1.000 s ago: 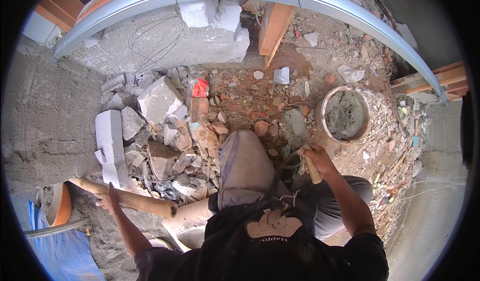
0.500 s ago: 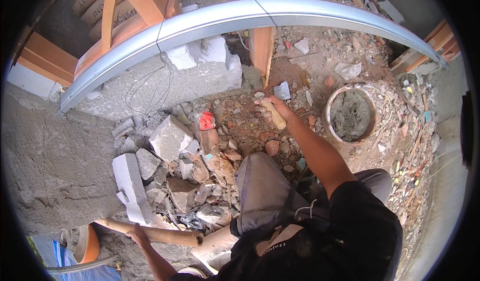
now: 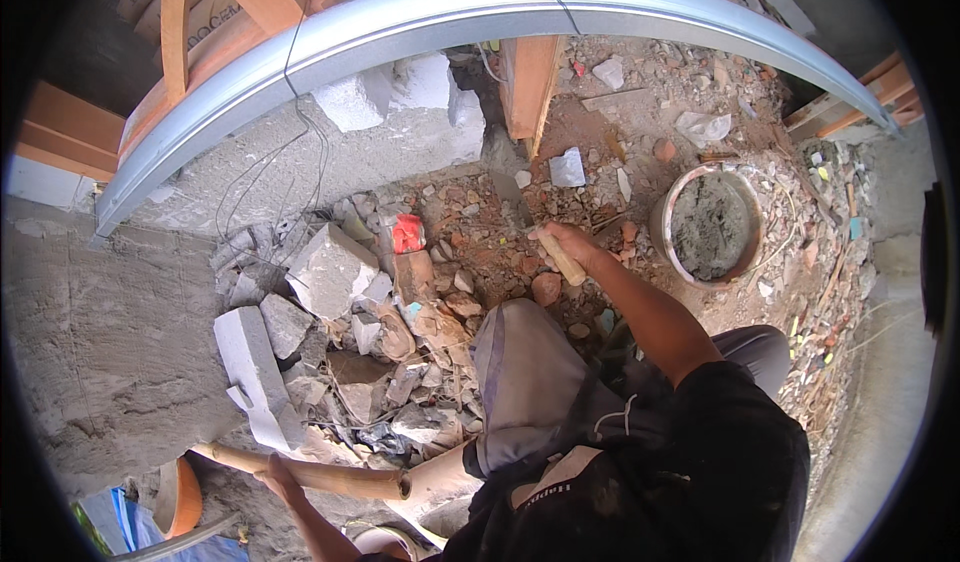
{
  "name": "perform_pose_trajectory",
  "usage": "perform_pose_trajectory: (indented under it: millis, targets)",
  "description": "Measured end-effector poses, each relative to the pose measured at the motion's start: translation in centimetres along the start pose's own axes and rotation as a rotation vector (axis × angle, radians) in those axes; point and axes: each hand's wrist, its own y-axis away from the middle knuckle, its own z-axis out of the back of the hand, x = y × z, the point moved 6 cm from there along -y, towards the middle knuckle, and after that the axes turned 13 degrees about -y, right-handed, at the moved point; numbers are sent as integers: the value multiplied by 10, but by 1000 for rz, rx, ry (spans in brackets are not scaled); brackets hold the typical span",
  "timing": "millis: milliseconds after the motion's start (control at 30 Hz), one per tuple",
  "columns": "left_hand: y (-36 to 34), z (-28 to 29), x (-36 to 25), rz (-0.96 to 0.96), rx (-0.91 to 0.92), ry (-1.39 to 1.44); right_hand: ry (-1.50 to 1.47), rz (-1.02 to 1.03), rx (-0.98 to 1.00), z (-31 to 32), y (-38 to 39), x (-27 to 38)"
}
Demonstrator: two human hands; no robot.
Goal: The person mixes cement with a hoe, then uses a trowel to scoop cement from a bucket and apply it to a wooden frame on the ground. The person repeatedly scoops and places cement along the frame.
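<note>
My right hand is closed around the light wooden handle of a trowel, its narrow grey blade pointing away from me over the rubble by the foot of a wooden post. At the lower left, my left hand grips a bamboo pole lying along the broken blocks; its fingers are partly hidden. To the right of my right hand stands a round bucket with grey wet mortar in it.
A curved-looking silvery metal beam crosses in front, with thin wire hanging from it. Broken white blocks and stones pile up at left, near a red packet. A rough grey wall stands left; bags lie behind timber.
My right hand has drawn back slightly toward me, and the trowel's blade shows more plainly. My left hand stays on the bamboo pole. The whole view has shifted a little.
</note>
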Motion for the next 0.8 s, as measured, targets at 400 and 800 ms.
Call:
perform_pose_trajectory:
  millis: [400,800]
  targets:
    - [2,-20,-6,29,25,-46,65,91,-202,-8,-62,66]
    - [-18,-10,-102,-573,-281,-989,183,177,-206,-30,-44,42]
